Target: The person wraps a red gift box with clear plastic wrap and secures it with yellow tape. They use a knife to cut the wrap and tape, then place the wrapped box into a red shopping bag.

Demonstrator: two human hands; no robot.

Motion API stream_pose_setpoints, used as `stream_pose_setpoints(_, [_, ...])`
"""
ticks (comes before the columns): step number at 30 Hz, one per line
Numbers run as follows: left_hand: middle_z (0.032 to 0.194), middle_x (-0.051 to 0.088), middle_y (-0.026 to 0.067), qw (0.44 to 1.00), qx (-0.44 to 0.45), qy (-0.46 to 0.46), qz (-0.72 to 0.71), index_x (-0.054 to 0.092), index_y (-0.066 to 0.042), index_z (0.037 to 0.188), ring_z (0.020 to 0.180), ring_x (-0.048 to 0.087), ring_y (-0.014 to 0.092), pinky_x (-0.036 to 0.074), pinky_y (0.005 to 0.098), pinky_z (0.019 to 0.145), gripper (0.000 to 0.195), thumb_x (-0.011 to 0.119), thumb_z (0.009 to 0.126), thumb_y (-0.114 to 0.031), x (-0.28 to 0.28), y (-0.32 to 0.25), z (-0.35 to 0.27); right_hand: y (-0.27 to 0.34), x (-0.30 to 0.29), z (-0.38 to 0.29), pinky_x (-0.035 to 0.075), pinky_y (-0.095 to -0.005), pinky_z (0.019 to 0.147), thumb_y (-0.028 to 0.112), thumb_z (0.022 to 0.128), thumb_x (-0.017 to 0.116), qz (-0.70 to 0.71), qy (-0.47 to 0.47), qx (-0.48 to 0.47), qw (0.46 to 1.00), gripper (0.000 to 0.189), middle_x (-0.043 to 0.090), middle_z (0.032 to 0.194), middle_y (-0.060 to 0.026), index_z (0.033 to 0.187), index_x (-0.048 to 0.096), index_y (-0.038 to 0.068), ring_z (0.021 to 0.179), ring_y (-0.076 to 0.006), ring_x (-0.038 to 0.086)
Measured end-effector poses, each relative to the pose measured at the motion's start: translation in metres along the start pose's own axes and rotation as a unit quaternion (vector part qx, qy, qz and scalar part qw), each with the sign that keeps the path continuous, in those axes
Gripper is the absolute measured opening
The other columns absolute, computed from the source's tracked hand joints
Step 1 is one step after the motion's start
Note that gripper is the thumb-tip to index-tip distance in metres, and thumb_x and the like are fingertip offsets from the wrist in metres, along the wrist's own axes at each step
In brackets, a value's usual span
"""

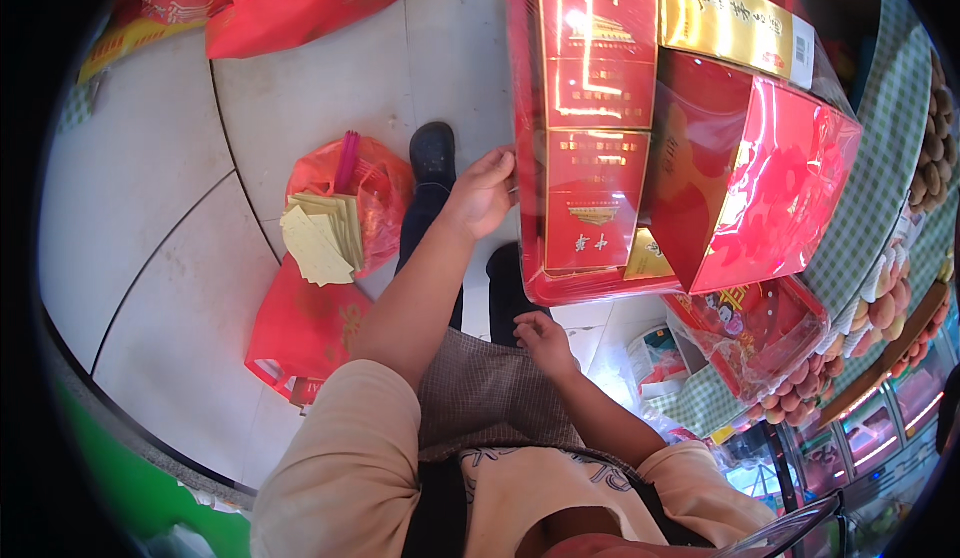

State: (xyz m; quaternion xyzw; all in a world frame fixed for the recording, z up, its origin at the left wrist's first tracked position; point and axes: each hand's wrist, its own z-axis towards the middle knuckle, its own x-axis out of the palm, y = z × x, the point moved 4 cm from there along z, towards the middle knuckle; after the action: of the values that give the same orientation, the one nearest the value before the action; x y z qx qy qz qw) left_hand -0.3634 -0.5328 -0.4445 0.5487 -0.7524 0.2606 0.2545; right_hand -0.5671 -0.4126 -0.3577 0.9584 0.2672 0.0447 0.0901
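Observation:
A red plastic tray [529, 258], covered in clear plastic film, holds two red-and-gold cartons [600, 85], a gold box [731, 18] and a large red gift box [780, 183]. My left hand [486, 192] closes at the film-covered left rim of this tray; its fingertips are partly hidden there. Below the tray's lower left corner is my right hand [546, 342], loosely curled, with nothing visible in it. Under the gift box lies a second film-wrapped red tray [750, 333] with a printed picture.
A red plastic bag [386, 190] carrying yellowish paper sheets [322, 235] stands on the tiled floor, beside a red gift bag [300, 325]. Another red bag [315, 14] is at upper left. Fruit [795, 393] lines a stand with green checked cloth [862, 183] on the right.

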Motion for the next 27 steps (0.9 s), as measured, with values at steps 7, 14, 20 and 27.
stream_pose_setpoints(7, [0.091, 0.063, 0.0071, 0.985, 0.048, -0.099, 0.134, 0.058, -0.002, 0.093, 0.084, 0.060, 0.017, 0.048, 0.0288, 0.072, 0.013, 0.050, 0.087, -0.009, -0.020, 0.005, 0.016, -0.007, 0.003, -0.001, 0.044, -0.0231, 0.057, 0.010, 0.084, 0.054, -0.009, -0.001, -0.026, 1.000, 0.014, 0.057, 0.069, -0.0032, 0.093, 0.058, 0.000, 0.060, -0.0086, 0.052])
stream_pose_setpoints(14, [0.091, 0.062, 0.0082, 0.979, 0.014, -0.108, 0.171, 0.057, -0.001, 0.097, 0.078, 0.060, 0.017, 0.050, 0.0307, 0.064, 0.015, 0.053, 0.083, -0.005, 0.005, 0.001, 0.017, -0.010, 0.004, 0.000, 0.044, -0.0234, 0.055, 0.008, 0.083, 0.053, 0.010, -0.004, -0.043, 0.999, 0.013, 0.056, 0.066, -0.0028, 0.091, 0.058, -0.001, 0.058, -0.0087, 0.052])
stream_pose_setpoints(20, [0.099, 0.061, 0.0105, 0.993, -0.032, -0.033, 0.107, 0.053, -0.003, 0.104, 0.088, 0.060, 0.022, 0.049, 0.0381, 0.079, 0.021, 0.050, 0.086, -0.013, 0.006, -0.001, 0.005, -0.037, -0.008, 0.010, 0.043, -0.0208, 0.057, 0.009, 0.084, 0.051, 0.067, -0.022, -0.018, 0.997, 0.014, 0.057, 0.075, -0.0027, 0.095, 0.056, 0.001, 0.061, -0.0089, 0.052])
stream_pose_setpoints(27, [0.115, 0.053, 0.0115, 0.997, 0.047, 0.027, 0.047, 0.048, -0.002, 0.113, 0.107, 0.050, 0.024, 0.038, 0.0397, 0.094, 0.028, 0.041, 0.091, -0.018, 0.001, -0.004, -0.012, -0.057, -0.054, 0.008, 0.042, -0.0209, 0.057, 0.010, 0.085, 0.050, 0.191, -0.091, -0.012, 0.977, 0.015, 0.058, 0.076, -0.0037, 0.096, 0.056, 0.002, 0.061, -0.0087, 0.052])
